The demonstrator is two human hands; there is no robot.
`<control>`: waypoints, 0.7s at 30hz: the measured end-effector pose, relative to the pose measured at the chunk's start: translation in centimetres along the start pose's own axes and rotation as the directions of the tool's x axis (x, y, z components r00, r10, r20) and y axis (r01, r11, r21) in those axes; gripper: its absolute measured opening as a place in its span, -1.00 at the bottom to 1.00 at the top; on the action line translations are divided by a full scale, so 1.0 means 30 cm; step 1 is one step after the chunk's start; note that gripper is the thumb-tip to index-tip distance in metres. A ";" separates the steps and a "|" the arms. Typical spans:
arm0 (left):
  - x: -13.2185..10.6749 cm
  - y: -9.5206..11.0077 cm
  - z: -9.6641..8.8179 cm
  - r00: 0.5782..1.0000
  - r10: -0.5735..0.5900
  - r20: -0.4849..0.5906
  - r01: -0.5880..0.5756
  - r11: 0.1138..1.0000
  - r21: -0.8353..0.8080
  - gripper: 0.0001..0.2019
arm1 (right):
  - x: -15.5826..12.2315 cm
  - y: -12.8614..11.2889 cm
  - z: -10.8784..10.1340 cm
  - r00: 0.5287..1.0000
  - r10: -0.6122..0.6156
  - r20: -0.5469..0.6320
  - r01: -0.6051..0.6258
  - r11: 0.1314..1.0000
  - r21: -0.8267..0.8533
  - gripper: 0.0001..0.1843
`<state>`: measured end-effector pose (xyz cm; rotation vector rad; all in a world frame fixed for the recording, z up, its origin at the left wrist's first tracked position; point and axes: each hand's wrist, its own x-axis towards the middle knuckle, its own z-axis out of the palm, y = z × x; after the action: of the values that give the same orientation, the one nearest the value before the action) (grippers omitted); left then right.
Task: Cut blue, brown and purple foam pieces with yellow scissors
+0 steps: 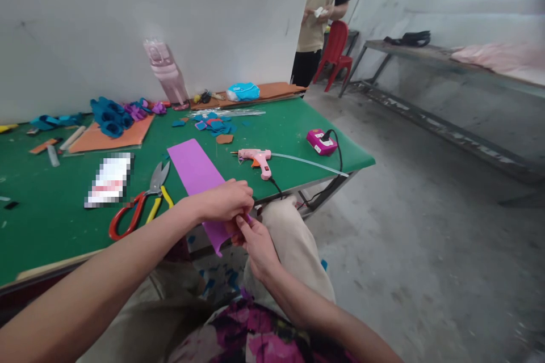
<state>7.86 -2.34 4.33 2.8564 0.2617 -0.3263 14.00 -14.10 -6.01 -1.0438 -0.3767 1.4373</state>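
A long purple foam sheet (193,167) lies over the front edge of the green table (51,210), its near end hanging off. My left hand (223,201) is closed on that near end from above. My right hand (253,241) pinches the sheet's lower corner from below, fingers pressed together. Both hands meet just off the table edge, above my knee. Red and yellow handled scissors (142,201) lie left of the sheet. A pink glue gun (258,159) rests to its right, with a clear glue stick pointing right.
Blue and purple foam pieces (113,116) and orange sheets sit at the back left, small blue scraps (213,125) mid-table. A pink bottle (167,72) stands by the white board. A pink power box (321,142) sits near the right corner. Another person (321,11) stands behind by a red chair (336,54).
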 end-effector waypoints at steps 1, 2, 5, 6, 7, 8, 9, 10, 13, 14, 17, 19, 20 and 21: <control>0.003 0.003 -0.002 1.000 -0.003 0.004 0.003 1.000 0.005 -0.85 | 0.001 0.001 0.000 1.000 -0.003 -0.002 0.003 1.000 0.002 -0.66; 0.005 0.006 -0.005 1.000 -0.006 0.007 0.006 1.000 0.008 -0.84 | 0.002 0.002 0.001 1.000 -0.004 -0.006 0.004 1.000 0.003 -0.66; -0.002 0.013 -0.017 0.999 -0.044 -0.017 0.045 0.999 0.017 -0.85 | 0.001 -0.001 0.005 1.000 -0.004 -0.016 0.005 1.000 0.003 -0.66; -0.012 0.013 -0.021 0.996 -0.070 -0.046 0.071 0.997 0.013 -0.85 | 0.000 -0.002 0.007 1.000 -0.004 -0.021 0.005 1.000 0.005 -0.66; -0.027 0.012 -0.023 0.992 -0.097 -0.085 0.097 0.995 0.003 -0.84 | -0.001 -0.004 0.009 1.000 -0.003 -0.028 0.004 1.000 0.008 -0.67; -0.046 0.011 -0.024 0.985 -0.117 -0.128 0.116 0.993 -0.014 -0.83 | -0.002 -0.006 0.011 0.999 -0.002 -0.039 0.002 1.000 0.014 -0.67; -0.070 0.010 -0.022 0.977 -0.130 -0.170 0.125 0.991 -0.037 -0.82 | -0.003 -0.008 0.012 0.999 0.002 -0.051 -0.001 1.000 0.021 -0.68; -0.097 0.010 -0.018 0.970 -0.133 -0.206 0.123 0.990 -0.062 -0.81 | -0.004 -0.009 0.013 0.998 0.006 -0.062 -0.004 1.000 0.028 -0.69; -0.180 0.016 0.012 0.950 -0.158 -0.268 0.128 0.983 -0.129 -0.78 | -0.007 -0.012 0.013 0.997 0.011 -0.072 -0.008 0.999 0.043 -0.70; -0.203 0.022 0.025 0.945 -0.175 -0.277 0.139 0.979 -0.146 -0.77 | -0.008 -0.013 0.012 0.997 0.012 -0.073 -0.008 0.999 0.047 -0.70; -0.243 0.043 0.064 0.933 -0.224 -0.283 0.179 0.968 -0.174 -0.79 | -0.011 -0.015 0.011 0.996 0.017 -0.091 -0.012 0.998 0.060 -0.72; -0.246 0.055 0.088 0.927 -0.239 -0.288 0.196 0.966 -0.170 -0.79 | -0.013 -0.017 0.012 0.995 0.024 -0.095 -0.018 0.998 0.064 -0.72; -0.242 0.060 0.099 0.924 -0.244 -0.295 0.204 0.966 -0.159 -0.79 | -0.015 -0.018 0.013 0.995 0.026 -0.092 -0.020 0.998 0.064 -0.72; -0.237 0.062 0.110 0.922 -0.244 -0.301 0.208 0.967 -0.144 -0.79 | -0.017 -0.020 0.014 0.996 0.027 -0.088 -0.022 0.998 0.064 -0.72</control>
<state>0.77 -6.06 3.37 2.7604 0.6544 0.1088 13.96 -14.29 -5.16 -1.0606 -0.2541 1.4106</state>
